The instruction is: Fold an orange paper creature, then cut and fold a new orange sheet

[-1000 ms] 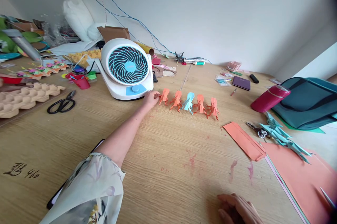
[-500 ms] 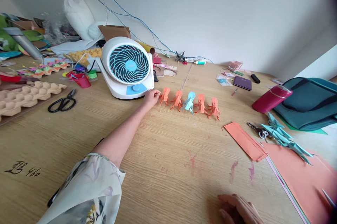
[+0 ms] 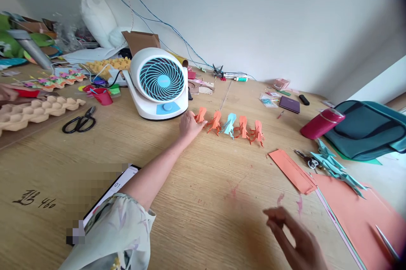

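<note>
A row of several small folded paper figures stands on the wooden table (image 3: 203, 202): four orange ones, the leftmost (image 3: 200, 114) by the fan, and a light blue one (image 3: 229, 124) in the middle. My left hand (image 3: 189, 125) reaches far forward, fingers stretched, its tips at the leftmost orange figure. My right hand (image 3: 294, 238) hovers low at the near edge, fingers apart and loosely curled, holding nothing.
A white and blue desk fan (image 3: 160, 84) stands just left of the row. Black scissors (image 3: 79, 122), an egg tray (image 3: 34, 109) and a red cup (image 3: 103, 96) lie left. Orange paper (image 3: 358, 215), an orange strip (image 3: 292, 170), teal folded paper (image 3: 336, 166), a red bottle (image 3: 322, 122) and a teal bag (image 3: 368, 128) sit right. A phone (image 3: 109, 194) lies under my left arm.
My right hand has lifted off the table and opened its fingers. My left hand has drawn back slightly from the fan's base towards the leftmost orange figure. The view shifted a little.
</note>
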Demonstrator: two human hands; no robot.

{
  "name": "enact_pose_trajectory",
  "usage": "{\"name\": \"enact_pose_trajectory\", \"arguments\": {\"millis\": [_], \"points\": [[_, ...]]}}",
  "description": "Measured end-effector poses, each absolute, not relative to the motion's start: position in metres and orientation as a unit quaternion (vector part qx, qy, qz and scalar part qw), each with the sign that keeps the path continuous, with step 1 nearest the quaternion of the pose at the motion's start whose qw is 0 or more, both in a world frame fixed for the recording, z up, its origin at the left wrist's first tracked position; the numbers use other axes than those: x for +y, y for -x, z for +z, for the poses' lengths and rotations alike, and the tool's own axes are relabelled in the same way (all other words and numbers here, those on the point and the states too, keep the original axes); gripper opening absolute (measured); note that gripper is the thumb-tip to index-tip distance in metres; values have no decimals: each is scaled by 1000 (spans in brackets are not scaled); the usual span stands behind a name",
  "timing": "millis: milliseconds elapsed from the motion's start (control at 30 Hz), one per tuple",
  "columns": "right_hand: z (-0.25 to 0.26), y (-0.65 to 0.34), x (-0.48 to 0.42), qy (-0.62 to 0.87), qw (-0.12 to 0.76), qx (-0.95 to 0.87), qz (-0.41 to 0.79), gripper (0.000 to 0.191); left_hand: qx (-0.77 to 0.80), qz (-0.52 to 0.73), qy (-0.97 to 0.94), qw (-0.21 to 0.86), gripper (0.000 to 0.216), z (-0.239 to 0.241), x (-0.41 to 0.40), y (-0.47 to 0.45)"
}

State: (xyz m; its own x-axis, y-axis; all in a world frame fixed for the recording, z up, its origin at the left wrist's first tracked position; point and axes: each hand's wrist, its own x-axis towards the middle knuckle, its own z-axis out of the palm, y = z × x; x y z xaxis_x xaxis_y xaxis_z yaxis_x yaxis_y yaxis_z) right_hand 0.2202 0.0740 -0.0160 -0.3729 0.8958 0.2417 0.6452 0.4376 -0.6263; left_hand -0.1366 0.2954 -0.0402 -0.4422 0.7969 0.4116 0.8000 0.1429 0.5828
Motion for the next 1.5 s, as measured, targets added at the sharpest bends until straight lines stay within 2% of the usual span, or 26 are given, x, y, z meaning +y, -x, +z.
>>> {"name": "enact_pose_trajectory", "arguments": {"millis": [200, 333, 467, 533, 600, 767, 1033, 1300, 1500], "points": [[63, -107, 237, 369, 199, -904, 85, 23, -775, -400, 488, -11, 53, -40, 290, 130], [60, -27, 342, 352, 140, -924, 42, 29, -781, -401, 479, -12, 51, -44, 288, 125], [42, 14, 398, 282, 45, -958, -18, 52, -776, -400, 487, -12, 47, -48, 287, 123], [37, 24, 411, 237, -9, -970, -50, 61, -776, -398, 490, -14, 46, -50, 288, 123], [33, 32, 420, 200, -54, -975, -78, 61, -777, -395, 490, -17, 44, -50, 288, 123], [23, 48, 433, 140, -107, -976, -128, 38, -784, -389, 484, -19, 38, -49, 290, 123], [20, 47, 430, 120, -115, -974, -155, 33, -780, -409, 472, -19, 36, -49, 291, 121], [19, 40, 425, 114, -108, -977, -145, 32, -743, -447, 494, -55, 19, -56, 295, 126], [18, 35, 421, 112, -96, -980, -136, 34, -731, -460, 497, -82, 18, -58, 296, 128]]}}
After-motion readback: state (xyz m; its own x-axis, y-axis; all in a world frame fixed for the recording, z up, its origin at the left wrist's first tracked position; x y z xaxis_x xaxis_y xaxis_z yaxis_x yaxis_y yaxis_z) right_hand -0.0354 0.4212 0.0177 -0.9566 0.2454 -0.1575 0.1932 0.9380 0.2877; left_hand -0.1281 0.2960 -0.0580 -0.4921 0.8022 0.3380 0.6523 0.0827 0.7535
